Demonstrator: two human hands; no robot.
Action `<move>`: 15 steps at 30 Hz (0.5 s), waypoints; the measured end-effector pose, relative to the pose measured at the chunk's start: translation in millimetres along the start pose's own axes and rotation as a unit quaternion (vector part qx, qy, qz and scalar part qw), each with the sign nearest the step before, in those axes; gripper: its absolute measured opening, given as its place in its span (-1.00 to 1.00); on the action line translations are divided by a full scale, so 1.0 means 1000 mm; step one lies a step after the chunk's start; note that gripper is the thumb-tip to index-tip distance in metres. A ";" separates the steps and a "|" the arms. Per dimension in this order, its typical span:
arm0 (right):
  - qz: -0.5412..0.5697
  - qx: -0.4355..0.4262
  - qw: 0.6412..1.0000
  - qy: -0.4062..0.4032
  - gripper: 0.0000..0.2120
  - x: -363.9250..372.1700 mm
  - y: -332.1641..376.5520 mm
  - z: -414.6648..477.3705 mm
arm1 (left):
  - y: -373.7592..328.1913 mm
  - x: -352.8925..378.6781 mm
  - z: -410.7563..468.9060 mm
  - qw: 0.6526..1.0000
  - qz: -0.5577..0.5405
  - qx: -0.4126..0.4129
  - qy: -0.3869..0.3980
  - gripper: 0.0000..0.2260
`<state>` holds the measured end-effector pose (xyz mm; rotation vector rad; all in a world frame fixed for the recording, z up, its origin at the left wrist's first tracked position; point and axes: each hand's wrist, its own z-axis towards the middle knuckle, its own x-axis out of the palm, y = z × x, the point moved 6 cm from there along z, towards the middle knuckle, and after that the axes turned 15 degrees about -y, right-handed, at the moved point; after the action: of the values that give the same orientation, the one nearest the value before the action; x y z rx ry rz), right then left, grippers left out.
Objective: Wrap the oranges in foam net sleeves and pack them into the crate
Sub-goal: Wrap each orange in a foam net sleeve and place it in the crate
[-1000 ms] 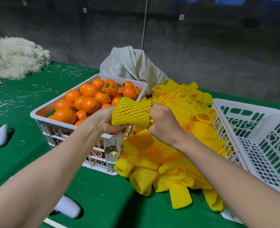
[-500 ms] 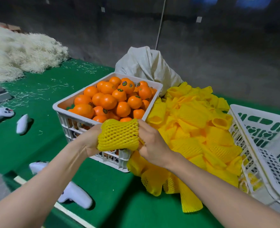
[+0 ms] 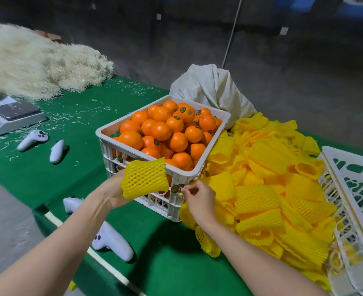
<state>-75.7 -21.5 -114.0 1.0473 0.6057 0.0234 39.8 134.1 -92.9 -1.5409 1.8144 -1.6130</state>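
Fruit-packing workroom, bare grey concrete wall (image 3: 304, 71), long green-covered desk (image 3: 73, 167), white crate (image 3: 176, 182) heaped with stickered oranges (image 3: 161, 131), pile of yellow foam net sleeves (image 3: 268, 189), weighing scale (image 3: 12, 116), mound of pale shredded packing straw (image 3: 31, 65), white sack (image 3: 210, 90)

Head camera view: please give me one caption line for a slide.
Left hand holds a foam net sleeve beside the crate of oranges; right hand pinches a small sticker.

A white slatted crate (image 3: 172, 201) at frame centre is heaped with glossy stickered oranges (image 3: 161, 131). A yellow foam net sleeve (image 3: 144, 178), stretched round, sits before its near wall. Loose yellow sleeves (image 3: 268, 189) pile at right, beside a second white crate (image 3: 351, 189) at the right edge.
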 end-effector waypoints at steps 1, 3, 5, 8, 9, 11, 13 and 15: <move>-0.001 -0.002 1.000 -0.014 -0.90 -0.001 0.000 -0.001 | 0.000 0.001 0.000 1.000 -0.007 -0.002 -0.001 -0.83; -0.004 -0.006 0.999 -0.034 -0.86 -0.003 -0.001 -0.003 | 0.001 0.004 -0.001 1.000 -0.003 -0.002 0.005 -0.82; -0.012 -0.020 0.999 -0.036 -0.85 -0.004 0.000 -0.004 | 0.000 0.008 -0.002 1.000 0.007 0.003 0.014 -0.83; -0.011 -0.023 0.999 -0.028 -0.80 -0.005 -0.001 0.000 | -0.006 0.014 -0.001 0.999 0.030 0.019 0.037 -0.80; -0.011 -0.020 0.999 -0.023 -0.74 -0.007 -0.002 0.002 | -0.008 0.017 -0.001 0.998 0.037 0.024 0.043 -0.79; -0.003 -0.002 1.000 0.000 -0.66 -0.008 -0.004 0.005 | -0.012 0.023 0.001 0.997 0.050 0.034 0.045 -0.78; 0.028 0.030 0.999 0.033 -0.73 -0.009 -0.004 0.009 | -0.015 0.029 0.003 0.995 0.077 0.053 0.044 -0.70; 0.031 0.046 0.995 0.081 -0.86 -0.011 -0.004 0.013 | -0.018 0.034 0.004 0.991 0.108 0.063 0.038 -0.60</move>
<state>-79.9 -37.5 -107.3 1.1617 0.7254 0.1366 38.7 107.3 -64.9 -1.2005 1.8079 -1.6672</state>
